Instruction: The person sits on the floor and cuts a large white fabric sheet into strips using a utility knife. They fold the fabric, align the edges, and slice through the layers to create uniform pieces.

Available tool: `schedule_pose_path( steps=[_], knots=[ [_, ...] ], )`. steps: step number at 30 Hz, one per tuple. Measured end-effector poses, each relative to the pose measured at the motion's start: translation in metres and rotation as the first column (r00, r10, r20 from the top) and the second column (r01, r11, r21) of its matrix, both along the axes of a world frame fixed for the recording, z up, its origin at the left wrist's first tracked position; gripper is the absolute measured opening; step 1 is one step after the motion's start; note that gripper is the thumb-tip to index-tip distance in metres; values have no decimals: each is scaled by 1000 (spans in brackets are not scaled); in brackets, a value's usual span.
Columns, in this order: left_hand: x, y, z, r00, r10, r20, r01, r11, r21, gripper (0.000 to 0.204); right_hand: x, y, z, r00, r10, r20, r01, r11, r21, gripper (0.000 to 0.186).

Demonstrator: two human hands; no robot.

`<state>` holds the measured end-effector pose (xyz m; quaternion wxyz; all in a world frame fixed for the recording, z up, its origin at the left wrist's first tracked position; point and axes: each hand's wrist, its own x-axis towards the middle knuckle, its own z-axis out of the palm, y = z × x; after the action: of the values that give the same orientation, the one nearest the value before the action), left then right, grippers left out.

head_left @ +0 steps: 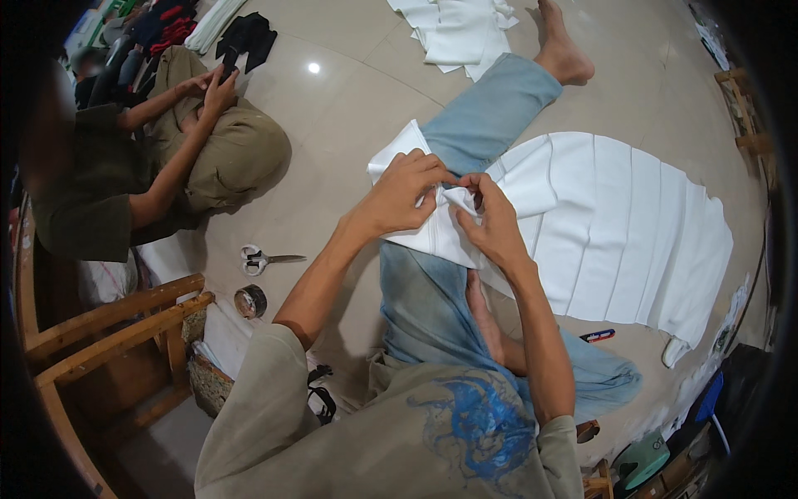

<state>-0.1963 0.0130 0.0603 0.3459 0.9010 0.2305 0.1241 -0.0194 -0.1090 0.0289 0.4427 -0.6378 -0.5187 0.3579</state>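
A piece of white fabric (445,237) lies across my jeans-clad leg, with a seam or folded edge along it. My left hand (401,198) is closed on its upper edge, thumb and fingertips pinching the cloth. Close beside it, my right hand (497,223) pinches a gathered, turned-up bit of the same fabric; the fingertips of both hands nearly meet. Whether something small is between the fingers is hidden. To the right, a long run of white fabric panels (611,224) lies fanned out on the floor, overlapping one another and reaching up to my right hand.
Scissors (256,260) and a roll of tape (250,301) are on the floor at left, near a wooden frame (108,328). A red-and-blue pen (598,336) lies below the panels. More white cloth (461,35) is piled ahead. Another person sits at left holding a dark phone (229,65).
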Motion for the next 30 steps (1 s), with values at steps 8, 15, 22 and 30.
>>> schedule_pose_path(
  steps=[8,15,22,30],
  knots=[
    [0,15,-5,998,-52,40,55,995,-82,14,13,3,-8,999,-10,-34,6,994,-109,22],
    [0,21,-2,996,-89,26,91,991,-99,12,11,2,-9,995,-57,-80,46,991,-128,21],
    [2,28,-6,991,-133,8,133,988,-77,12,18,4,-12,987,-61,-151,36,985,-166,22],
    [11,38,1,983,-157,-91,156,988,-18,12,15,5,-13,982,-66,-179,36,985,-171,23]
  ],
)
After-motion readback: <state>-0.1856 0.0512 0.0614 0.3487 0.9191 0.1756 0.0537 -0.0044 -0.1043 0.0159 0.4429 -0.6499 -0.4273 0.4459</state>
